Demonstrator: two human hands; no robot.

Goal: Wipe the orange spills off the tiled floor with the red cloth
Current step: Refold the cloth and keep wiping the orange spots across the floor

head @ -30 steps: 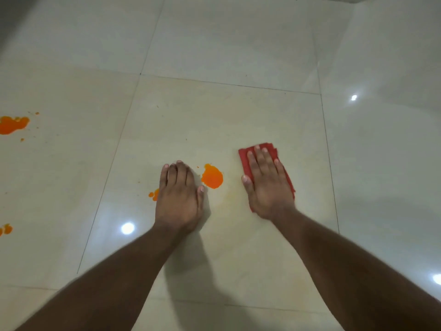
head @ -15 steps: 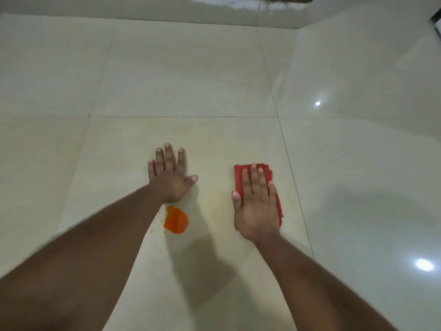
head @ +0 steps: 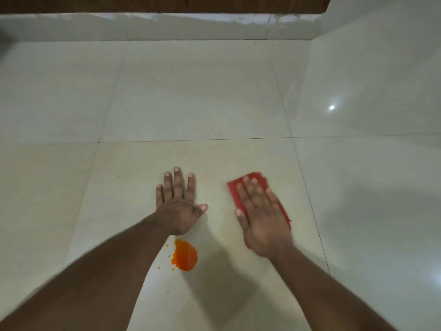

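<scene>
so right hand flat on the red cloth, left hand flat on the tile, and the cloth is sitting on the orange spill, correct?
Not quite. In the head view the red cloth under the right hand lies apart from the orange spill, which sits uncovered near the left hand. The rest holds.

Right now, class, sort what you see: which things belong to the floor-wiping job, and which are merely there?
Belong to the job:
red cloth, pressed flat under the right hand
orange spill
tiled floor
left hand, flat on the tile

Merely there:
skirting tiles along the far wall
brown wooden panel above them
</scene>
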